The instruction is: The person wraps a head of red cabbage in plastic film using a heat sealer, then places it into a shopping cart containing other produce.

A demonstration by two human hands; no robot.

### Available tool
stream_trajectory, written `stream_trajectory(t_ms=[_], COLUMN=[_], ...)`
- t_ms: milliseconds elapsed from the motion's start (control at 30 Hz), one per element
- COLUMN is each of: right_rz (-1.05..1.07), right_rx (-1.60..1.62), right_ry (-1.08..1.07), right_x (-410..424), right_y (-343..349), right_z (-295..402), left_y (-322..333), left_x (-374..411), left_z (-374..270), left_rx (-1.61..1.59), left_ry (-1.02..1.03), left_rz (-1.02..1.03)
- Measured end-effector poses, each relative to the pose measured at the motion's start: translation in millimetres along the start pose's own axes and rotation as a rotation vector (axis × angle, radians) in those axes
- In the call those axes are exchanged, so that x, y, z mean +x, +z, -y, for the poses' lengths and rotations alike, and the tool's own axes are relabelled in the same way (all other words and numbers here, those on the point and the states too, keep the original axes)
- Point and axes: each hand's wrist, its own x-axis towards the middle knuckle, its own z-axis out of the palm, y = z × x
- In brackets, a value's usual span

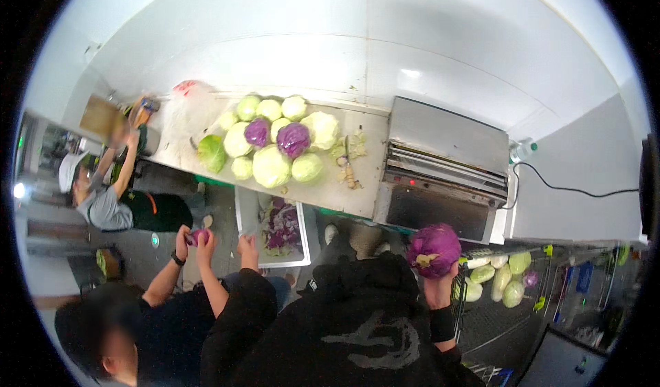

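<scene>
My right hand [439,286] supports a whole red cabbage [434,250] from below, its cut stem end turned towards me. The cabbage is in front of the film wrapping machine [443,170], apart from its lower edge. On the left, my left hand [248,247] hangs beside the white bin [308,240], fingers bunched; whether anything is in them is too small to tell. Loose red cabbage leaves [282,224] lie inside the bin. On the worktable [356,196] sit several green cabbages [271,166] and two shiny red cabbages [293,140].
A co-worker at my left holds a small purple vegetable [198,236] in both hands. Another person in a white cap [70,170] stands farther left. A knife [347,147] lies among trimmings. A wire cart [456,304] at right holds several vegetables [501,278]. A cable [572,193] crosses the right-hand surface.
</scene>
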Motion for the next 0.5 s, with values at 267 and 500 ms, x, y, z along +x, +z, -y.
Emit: stream_trajectory(t_ms=[267, 500], right_rz=[-0.093, -0.132], right_rx=[-0.008, 0.096], right_ry=[-0.013, 0.063], right_x=[15, 21], right_y=[54, 97], right_z=[-31, -49], left_y=[-9, 170], left_x=[79, -183], left_z=[4, -32], left_rx=[0.756, 0.586], left_ry=[0.074, -0.095], left_rz=[0.415, 1.108])
